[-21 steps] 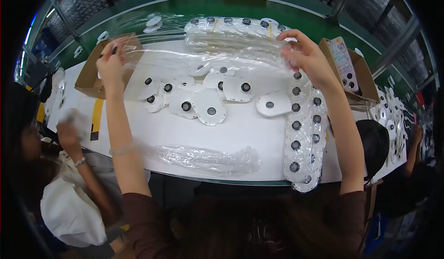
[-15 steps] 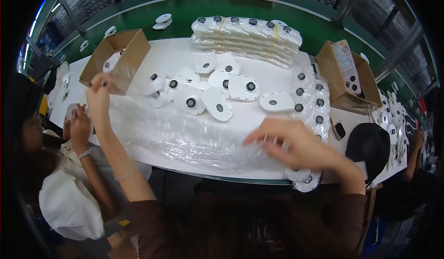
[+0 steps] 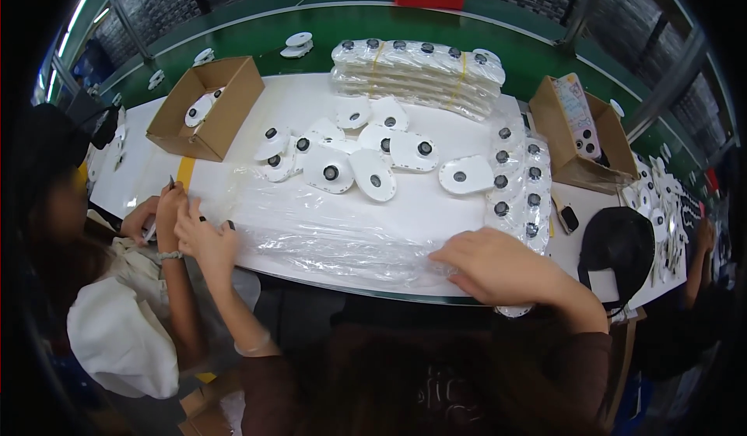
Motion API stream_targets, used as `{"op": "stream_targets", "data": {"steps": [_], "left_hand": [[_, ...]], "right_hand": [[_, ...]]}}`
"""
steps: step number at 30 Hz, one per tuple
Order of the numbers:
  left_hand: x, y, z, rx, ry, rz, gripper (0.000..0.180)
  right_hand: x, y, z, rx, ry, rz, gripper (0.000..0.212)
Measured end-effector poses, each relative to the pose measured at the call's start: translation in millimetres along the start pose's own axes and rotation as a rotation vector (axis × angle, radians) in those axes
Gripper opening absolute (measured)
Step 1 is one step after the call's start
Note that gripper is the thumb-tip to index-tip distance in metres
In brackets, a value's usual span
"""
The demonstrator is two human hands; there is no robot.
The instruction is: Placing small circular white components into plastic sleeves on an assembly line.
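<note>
clear plastic film (image 3: 342, 253) lies between our left hand (image 3: 207, 240), near its left end, and our right hand (image 3: 502, 265), at its right end; we cannot tell whether either hand is clamped on it. beyond our grip lie loose white plates (image 3: 369, 166) with dark centres.

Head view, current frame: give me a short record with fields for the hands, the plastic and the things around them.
Left hand: by the sheet's left end; grip unclear
Right hand: fingertips at the sheet's right end
Clear plastic sheet: crumpled along the near table edge
Mid-table: loose white pieces with dark centres
Right: wrapped rows of similar pieces
Back: wrapped stack
Boxes: left box, right box, both open
</note>
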State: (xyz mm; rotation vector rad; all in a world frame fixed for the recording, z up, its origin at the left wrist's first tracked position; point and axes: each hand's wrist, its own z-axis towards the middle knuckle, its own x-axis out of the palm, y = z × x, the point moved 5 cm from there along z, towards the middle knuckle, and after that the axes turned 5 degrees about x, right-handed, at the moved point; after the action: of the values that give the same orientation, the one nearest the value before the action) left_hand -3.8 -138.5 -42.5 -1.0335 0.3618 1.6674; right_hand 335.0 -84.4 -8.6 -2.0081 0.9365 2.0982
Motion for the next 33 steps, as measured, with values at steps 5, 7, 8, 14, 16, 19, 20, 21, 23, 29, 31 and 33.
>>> {"op": "stream_targets", "data": {"steps": [5,7,8,14,16,19,20,21,23,29,31,33], "left_hand": [[-17,-86,-21,0.316,-0.097,-0.077,0.049],[-9,-120,-37,0.478,0.200,-0.510,0.047],[-4,-140,-47,0.570,0.325,-0.467,0.046],[11,-163,-70,0.808,0.569,-0.387,0.049],[5,-162,-67,0.715,0.663,-0.512,0.048],[-13,-174,-58,0.697,0.660,-0.650,0.048],[-14,-181,-56,0.699,0.663,-0.650,0.048],[-16,-193,-57,0.754,0.721,-0.731,0.048],[-12,-215,-60,0.813,0.788,-0.821,0.047],[0,-253,-51,0.810,0.811,-0.948,0.056],[0,-266,-38,0.760,0.769,-1.001,0.065],[-2,-281,-29,0.605,0.808,-1.181,0.067]], "right_hand": [[-53,-28,-25,0.371,-0.406,-0.119,0.029],[-63,-56,-38,0.521,-0.494,-0.187,0.028],[-67,-73,-43,0.648,-0.577,-0.252,0.028],[-80,-150,-29,0.822,-0.609,-0.282,0.039],[-81,-166,-8,0.931,-0.499,-0.358,0.042],[-77,-178,15,1.023,-0.368,-0.423,0.043],[-77,-182,18,1.017,-0.357,-0.413,0.041],[-78,-189,20,1.013,-0.355,-0.406,0.041],[-81,-210,10,1.056,-0.511,-0.049,0.032],[-126,-187,-12,0.701,-0.838,0.767,0.017],[-140,-181,-25,0.554,-0.918,0.945,0.018],[-149,-161,-33,0.479,-1.059,0.971,0.019]]}}
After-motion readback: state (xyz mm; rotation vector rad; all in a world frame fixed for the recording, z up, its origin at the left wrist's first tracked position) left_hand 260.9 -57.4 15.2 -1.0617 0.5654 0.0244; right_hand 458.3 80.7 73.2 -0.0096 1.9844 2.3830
